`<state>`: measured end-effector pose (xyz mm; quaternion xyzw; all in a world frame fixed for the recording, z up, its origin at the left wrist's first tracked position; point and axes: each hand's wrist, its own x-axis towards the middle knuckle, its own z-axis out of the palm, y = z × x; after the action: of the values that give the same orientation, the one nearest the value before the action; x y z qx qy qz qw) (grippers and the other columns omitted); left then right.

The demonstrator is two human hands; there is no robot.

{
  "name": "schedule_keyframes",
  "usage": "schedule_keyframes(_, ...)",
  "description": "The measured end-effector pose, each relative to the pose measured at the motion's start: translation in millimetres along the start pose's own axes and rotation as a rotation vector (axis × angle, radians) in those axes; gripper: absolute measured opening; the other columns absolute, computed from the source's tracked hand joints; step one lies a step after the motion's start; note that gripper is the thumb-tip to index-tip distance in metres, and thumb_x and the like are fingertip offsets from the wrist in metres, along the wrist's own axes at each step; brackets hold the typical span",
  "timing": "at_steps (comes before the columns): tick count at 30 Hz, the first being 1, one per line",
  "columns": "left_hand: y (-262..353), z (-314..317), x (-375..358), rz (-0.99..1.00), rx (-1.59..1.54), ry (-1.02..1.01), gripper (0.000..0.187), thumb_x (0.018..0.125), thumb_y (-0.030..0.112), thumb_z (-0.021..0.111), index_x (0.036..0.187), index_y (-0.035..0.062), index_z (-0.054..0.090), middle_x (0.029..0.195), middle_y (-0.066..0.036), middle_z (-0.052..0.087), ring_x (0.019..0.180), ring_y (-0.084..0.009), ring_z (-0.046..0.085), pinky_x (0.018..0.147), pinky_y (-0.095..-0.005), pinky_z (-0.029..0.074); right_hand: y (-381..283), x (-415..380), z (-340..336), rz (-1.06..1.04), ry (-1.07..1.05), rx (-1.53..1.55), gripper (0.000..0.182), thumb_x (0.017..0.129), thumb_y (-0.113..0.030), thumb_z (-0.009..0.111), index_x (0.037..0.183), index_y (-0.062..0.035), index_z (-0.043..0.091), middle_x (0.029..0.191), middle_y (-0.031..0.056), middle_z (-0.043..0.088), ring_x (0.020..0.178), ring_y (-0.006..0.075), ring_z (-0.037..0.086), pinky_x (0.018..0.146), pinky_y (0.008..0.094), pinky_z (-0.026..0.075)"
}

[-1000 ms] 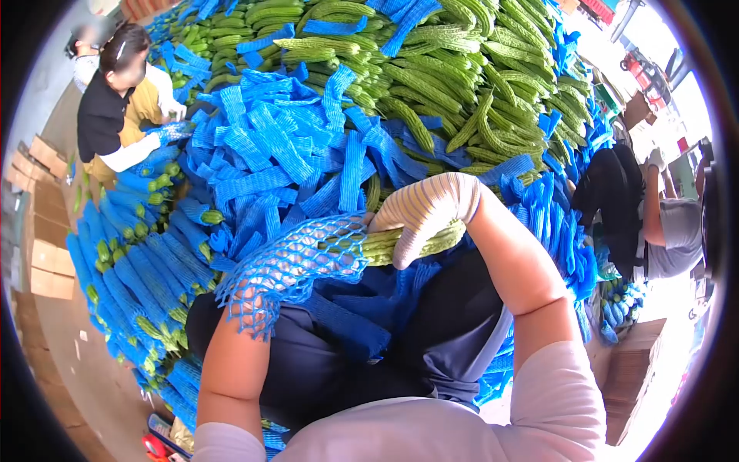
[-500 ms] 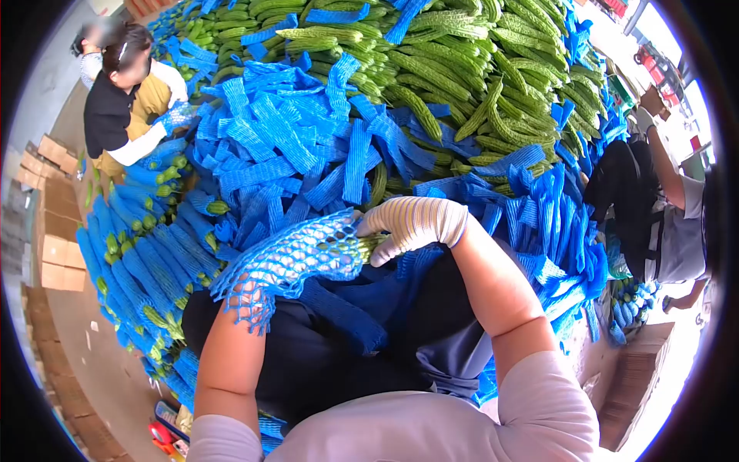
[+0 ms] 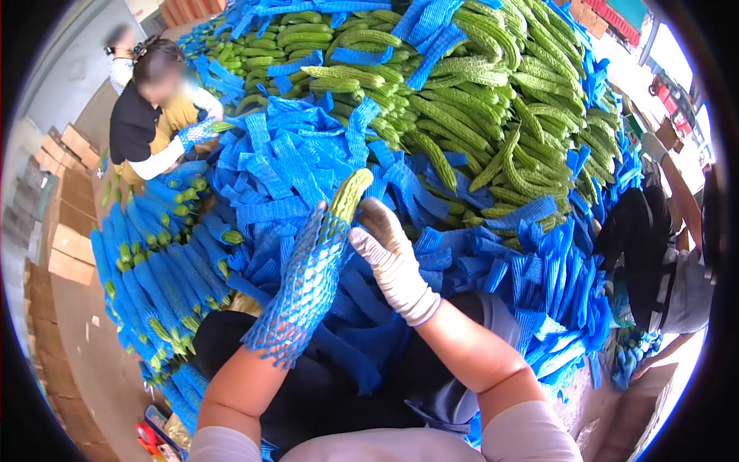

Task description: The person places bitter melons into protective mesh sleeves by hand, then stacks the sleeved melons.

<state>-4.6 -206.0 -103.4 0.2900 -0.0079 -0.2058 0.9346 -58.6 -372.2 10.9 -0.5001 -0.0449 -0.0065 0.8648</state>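
Note:
A blue mesh sleeve (image 3: 289,312) is stretched over my left hand (image 3: 312,250) and forearm. That hand is wrapped round a green bitter melon (image 3: 350,194), whose upper end sticks out past the mesh, pointing up. Just right of the melon is my right hand (image 3: 389,258) in a pale striped glove, its fingers apart and nothing held. Beyond both hands lies a heap of loose blue mesh sleeves (image 3: 281,165), with a large pile of bare bitter melons (image 3: 462,115) behind it. Netted melons (image 3: 165,281) lie in rows at the left.
A co-worker (image 3: 142,123) at the upper left holds a netted melon. Another person (image 3: 654,239) is at the right edge. Cardboard boxes (image 3: 73,223) stand along the left, and red-handled scissors (image 3: 148,435) lie at the lower left. More blue sleeves (image 3: 539,269) bunch at the right.
The melon has turned from sideways to upright, and its end now shows out of the mesh. My right hand has let go of it and opened. The camera view has shifted slightly.

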Motion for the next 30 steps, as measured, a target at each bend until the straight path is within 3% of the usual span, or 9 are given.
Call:
schedule_keyframes(4,-4,22,-8,0.282,0.49,0.205,0.044,0.1,0.015,0.037,0.14,-0.0025,0.031,0.127,-0.018,0.049,0.113,-0.0168,0.052,0.098,-0.0288,0.044,4,9,0,0.221,-0.062,-0.038,0.036,0.088,-0.017,0.067,0.113,0.002,0.05,0.1,0.005,0.061,0.091,0.009,0.055,0.082,0.0241,0.045)
schedule_keyframes(6,-8,18,-5,0.178,0.248,0.088,0.046,0.098,0.022,0.042,0.139,0.0005,0.038,0.126,-0.019,0.051,0.115,-0.0178,0.052,0.095,-0.0277,0.046,-6,9,-1,0.178,-0.084,-0.136,0.027,0.088,-0.017,0.067,0.105,0.0004,0.054,0.09,0.0022,0.06,0.082,0.0072,0.054,0.074,0.0231,0.045)
schedule_keyframes(7,9,58,-8,-0.056,-0.277,-0.085,0.036,0.095,0.007,0.044,0.13,0.0012,0.047,0.102,-0.009,0.06,0.09,-0.0157,0.06,0.084,-0.0293,0.048,-10,10,-1,0.141,-0.101,-0.234,0.019,0.088,-0.016,0.067,0.096,-0.0012,0.058,0.08,-0.0007,0.06,0.072,0.0054,0.052,0.066,0.0221,0.044)
schedule_keyframes(10,-6,76,-19,0.041,-0.101,-0.006,0.034,0.095,0.007,0.045,0.129,0.002,0.049,0.1,-0.008,0.06,0.088,-0.0156,0.06,0.083,-0.0291,0.048,-3,20,-2,-0.075,0.017,-0.416,0.012,0.088,-0.014,0.067,0.084,-0.0036,0.061,0.072,-0.0022,0.059,0.064,0.0052,0.048,0.059,0.0224,0.042)
schedule_keyframes(18,-29,94,-63,0.255,0.689,0.362,0.03,0.092,0.004,0.049,0.122,0.0052,0.055,0.092,-0.005,0.06,0.079,-0.015,0.059,0.079,-0.0285,0.048,14,70,-72,-0.094,0.327,-0.514,0.019,0.086,-0.018,0.068,0.08,-0.0009,0.061,0.068,-0.0016,0.055,0.064,0.0066,0.045,0.06,0.024,0.04)
schedule_keyframes(20,-2,118,-79,0.064,0.379,0.313,0.03,0.09,0.003,0.054,0.119,0.0074,0.056,0.1,-0.005,0.062,0.086,-0.0147,0.06,0.08,-0.0279,0.047,16,73,-89,-0.052,0.398,-0.558,0.02,0.085,-0.018,0.068,0.079,-0.0002,0.062,0.068,-0.0019,0.055,0.064,0.0069,0.045,0.059,0.0245,0.04)
schedule_keyframes(21,8,116,-88,0.229,0.244,-0.125,0.028,0.09,0.004,0.053,0.118,0.0073,0.056,0.11,-0.008,0.062,0.1,-0.0164,0.06,0.084,-0.03,0.047,16,72,-93,-0.072,0.422,-0.59,0.021,0.085,-0.019,0.068,0.079,0.0003,0.062,0.068,-0.0019,0.055,0.063,0.0071,0.044,0.059,0.0254,0.039)
schedule_keyframes(22,30,157,-90,-0.008,0.0,0.011,0.026,0.092,0.007,0.051,0.118,0.006,0.055,0.118,-0.008,0.059,0.109,-0.0168,0.057,0.089,-0.0299,0.047,14,69,-94,-0.051,0.427,-0.561,0.021,0.084,-0.019,0.069,0.08,0.0007,0.062,0.068,-0.0014,0.055,0.064,0.0072,0.043,0.059,0.0259,0.039)
schedule_keyframes(30,41,158,-98,0.046,0.294,0.109,0.032,0.09,0.007,0.057,0.122,0.002,0.055,0.118,-0.011,0.059,0.107,-0.0209,0.06,0.093,-0.0325,0.048,17,70,-100,0.086,0.464,-0.363,0.025,0.086,-0.024,0.069,0.093,-0.0004,0.062,0.078,-0.0013,0.058,0.071,0.0082,0.049,0.066,0.0251,0.042)
